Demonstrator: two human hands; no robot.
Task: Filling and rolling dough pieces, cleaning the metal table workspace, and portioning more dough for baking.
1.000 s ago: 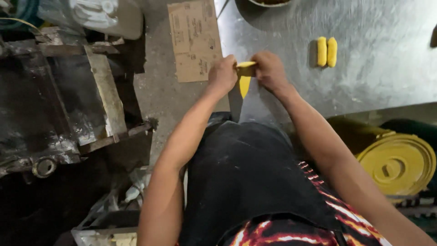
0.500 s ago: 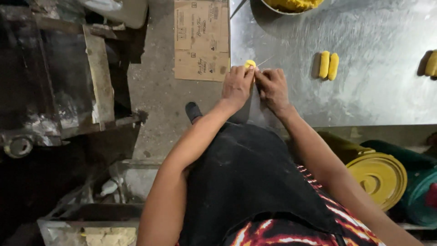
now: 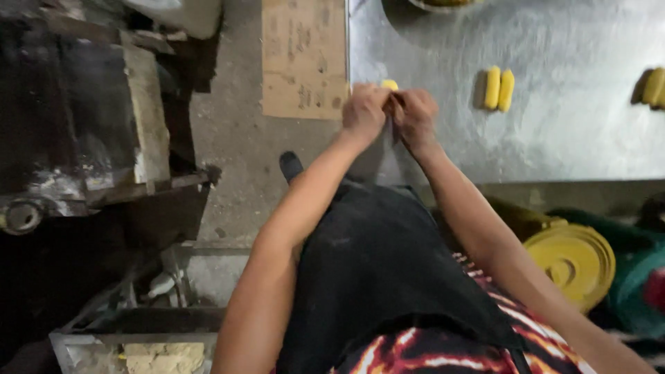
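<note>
On the floor left of the steel bench (image 3: 554,138) lies a flat cardboard sheet (image 3: 303,59). At the bench's near left corner the left hand (image 3: 365,111) and the right hand (image 3: 415,118) are pressed close together, fingers curled and pinching a small yellow piece (image 3: 389,84) between them; only its tip shows above the knuckles. It seems best worked with even pressure from both sides, kept low over the bench. Its long axis cannot be told, since the hands hide most of it. Further right on the bench two yellow sticks (image 3: 499,88) lie touching side by side, long axes running away from the person, with another yellow pair (image 3: 653,86) near the right edge.
</note>
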